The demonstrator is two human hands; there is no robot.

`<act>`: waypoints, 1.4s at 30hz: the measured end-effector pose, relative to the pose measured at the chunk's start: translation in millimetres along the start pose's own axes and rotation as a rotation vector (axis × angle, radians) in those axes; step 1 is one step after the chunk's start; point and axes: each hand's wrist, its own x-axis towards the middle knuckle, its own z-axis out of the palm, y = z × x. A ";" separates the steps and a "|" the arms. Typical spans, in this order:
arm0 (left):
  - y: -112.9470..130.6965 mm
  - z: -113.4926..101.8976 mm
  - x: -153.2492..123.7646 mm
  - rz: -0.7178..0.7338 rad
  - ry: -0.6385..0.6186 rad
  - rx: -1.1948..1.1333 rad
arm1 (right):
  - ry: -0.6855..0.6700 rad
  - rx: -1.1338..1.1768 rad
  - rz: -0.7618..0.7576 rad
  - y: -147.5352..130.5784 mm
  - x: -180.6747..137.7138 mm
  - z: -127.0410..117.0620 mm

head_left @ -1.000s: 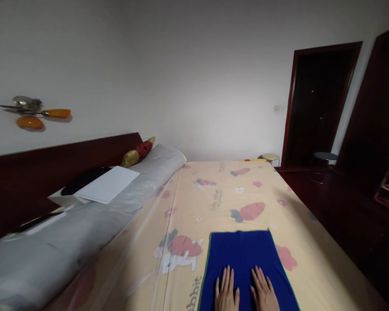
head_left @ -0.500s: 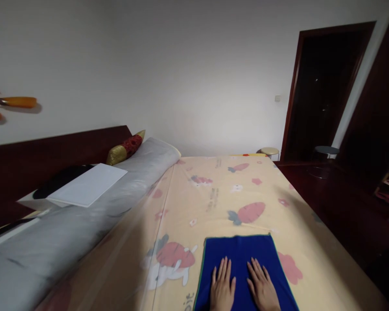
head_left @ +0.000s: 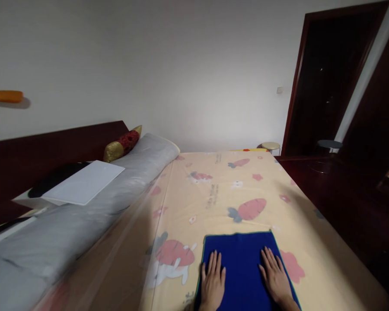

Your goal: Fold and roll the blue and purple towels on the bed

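A dark blue cloth (head_left: pixel 241 268) with a green stitched edge lies spread flat on the bed, its lower part running out of view. My left hand (head_left: pixel 213 278) rests palm down near the cloth's left edge, fingers stretched forward. Close to the right edge, my right hand (head_left: pixel 275 275) also lies flat on the cloth with its fingers extended. Neither hand grips anything. Beneath the cloth is a pale yellow bed sheet (head_left: pixel 214 220) printed with carrots, rabbits and flowers.
Along the left runs a rolled grey bedding bundle (head_left: pixel 116 194), with a white board (head_left: pixel 84 183) on it and a red-and-gold pillow (head_left: pixel 123 144) behind. A dark headboard (head_left: pixel 52 142) stands beyond. Two stools, one beige (head_left: pixel 270 146) and one dark (head_left: pixel 330 144), are at the far right.
My hands have slid apart across the cloth, the left one toward the left edge and the right one toward the right edge. The camera view has shifted slightly.
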 end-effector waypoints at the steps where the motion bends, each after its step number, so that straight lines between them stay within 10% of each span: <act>1: 11.6 0.0 3.1 0.039 -0.004 -0.029 | -0.018 0.011 -0.020 -14.2 3.1 1.0; 9: 56.7 9.1 37.8 0.197 -0.066 -0.117 | -0.208 0.101 -0.088 -87.4 30.2 4.6; 36: 30.8 15.7 84.1 0.089 -0.095 -0.186 | -0.136 0.039 -0.025 -65.0 73.1 15.7; 42: -16.1 9.3 78.7 -0.002 -0.078 -0.073 | -0.098 -0.003 0.008 -17.0 70.3 8.9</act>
